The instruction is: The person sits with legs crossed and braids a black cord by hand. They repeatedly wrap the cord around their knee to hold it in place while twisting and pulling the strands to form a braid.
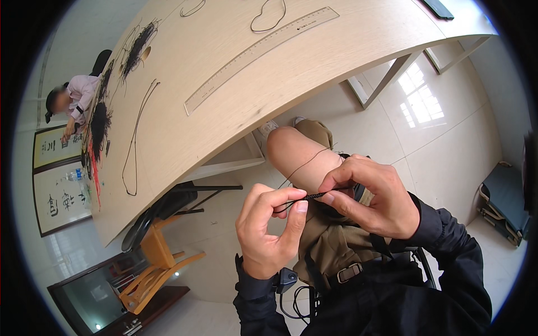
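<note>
A short braided black cord (315, 196) is stretched between my two hands above my lap. My left hand (270, 227) pinches its left end between thumb and fingertips, with thin loose strands showing by the fingers. At the other end, my right hand (372, 196) grips the cord between thumb and index finger. One thin dark strand (308, 162) runs up from the cord and arcs across my bare knee (302, 151). The part of the cord inside my right hand is hidden.
A light wooden table (235, 101) curves ahead, carrying a clear ruler (260, 59), a looped dark cord (131, 151) and bundles of black thread (101, 120). Another person (75, 98) sits at its far left. A wooden chair (157, 252) stands lower left, a dark case (507, 196) at right.
</note>
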### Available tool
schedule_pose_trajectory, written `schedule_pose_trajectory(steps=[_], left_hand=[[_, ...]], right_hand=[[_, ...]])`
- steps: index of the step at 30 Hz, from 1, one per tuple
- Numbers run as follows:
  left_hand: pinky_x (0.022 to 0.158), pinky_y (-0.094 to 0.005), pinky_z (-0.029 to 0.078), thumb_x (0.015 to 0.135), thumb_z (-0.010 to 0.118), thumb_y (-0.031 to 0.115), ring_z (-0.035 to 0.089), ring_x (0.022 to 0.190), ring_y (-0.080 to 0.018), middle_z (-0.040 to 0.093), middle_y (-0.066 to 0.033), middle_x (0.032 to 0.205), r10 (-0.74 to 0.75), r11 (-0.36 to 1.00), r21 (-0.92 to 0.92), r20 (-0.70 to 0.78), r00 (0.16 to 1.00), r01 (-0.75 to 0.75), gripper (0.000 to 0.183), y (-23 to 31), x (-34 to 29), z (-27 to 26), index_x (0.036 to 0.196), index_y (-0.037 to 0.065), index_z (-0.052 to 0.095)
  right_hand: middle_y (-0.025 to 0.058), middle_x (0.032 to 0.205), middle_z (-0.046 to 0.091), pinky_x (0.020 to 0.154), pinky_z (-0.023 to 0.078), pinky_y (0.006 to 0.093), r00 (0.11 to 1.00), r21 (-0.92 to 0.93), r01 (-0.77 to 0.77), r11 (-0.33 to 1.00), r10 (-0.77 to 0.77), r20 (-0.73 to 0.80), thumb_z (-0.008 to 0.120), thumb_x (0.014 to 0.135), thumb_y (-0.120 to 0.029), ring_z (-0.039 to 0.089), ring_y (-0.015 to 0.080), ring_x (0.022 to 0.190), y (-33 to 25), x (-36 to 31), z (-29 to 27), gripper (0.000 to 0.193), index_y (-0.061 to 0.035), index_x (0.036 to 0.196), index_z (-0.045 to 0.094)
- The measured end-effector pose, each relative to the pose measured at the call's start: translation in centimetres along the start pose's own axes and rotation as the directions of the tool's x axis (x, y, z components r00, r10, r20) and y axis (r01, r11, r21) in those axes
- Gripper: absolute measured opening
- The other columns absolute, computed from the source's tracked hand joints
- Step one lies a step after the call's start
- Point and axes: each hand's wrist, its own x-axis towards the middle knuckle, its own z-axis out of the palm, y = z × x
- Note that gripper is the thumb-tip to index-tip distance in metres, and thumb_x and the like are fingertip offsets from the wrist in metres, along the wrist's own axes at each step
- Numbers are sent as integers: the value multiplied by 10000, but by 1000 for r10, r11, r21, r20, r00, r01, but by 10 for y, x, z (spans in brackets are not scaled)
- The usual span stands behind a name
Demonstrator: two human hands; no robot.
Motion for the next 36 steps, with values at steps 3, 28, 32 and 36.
schedule_pose_trajectory(steps=[3,28,32,36], left_hand=[[575,-248,399,832,743,-19,462,640,-104,582,-34,811,12,1000,19,16,1000,-13,140,-3,0,1,954,43,715],[594,-230,383,858,698,11,439,662,-75,543,-15,796,-109,992,-67,41,993,111,109,-4,-2,-3,967,15,701],[612,-233,412,847,708,8,462,667,-89,538,-16,784,-111,980,-161,27,993,114,155,-2,1,2,1001,16,696],[636,-247,459,823,737,-16,529,686,-113,578,-37,795,-55,988,-141,57,997,63,217,-5,1,11,1033,16,692]], right_hand=[[64,852,660,633,499,285,1000,-3,-6,1000,6,-6,731,881,-35,615,157,727,1,-1,-1,129,-33,998,676],[63,819,679,656,508,272,999,39,-38,999,38,-7,723,871,-25,634,131,697,-1,-2,-2,157,-8,1019,675],[59,825,694,626,519,254,993,60,-114,992,112,31,709,890,-97,656,113,727,1,-2,-3,148,-3,1004,695],[53,790,690,623,511,248,980,137,-197,971,194,36,710,898,-122,642,97,712,1,-3,-3,160,3,998,697]])
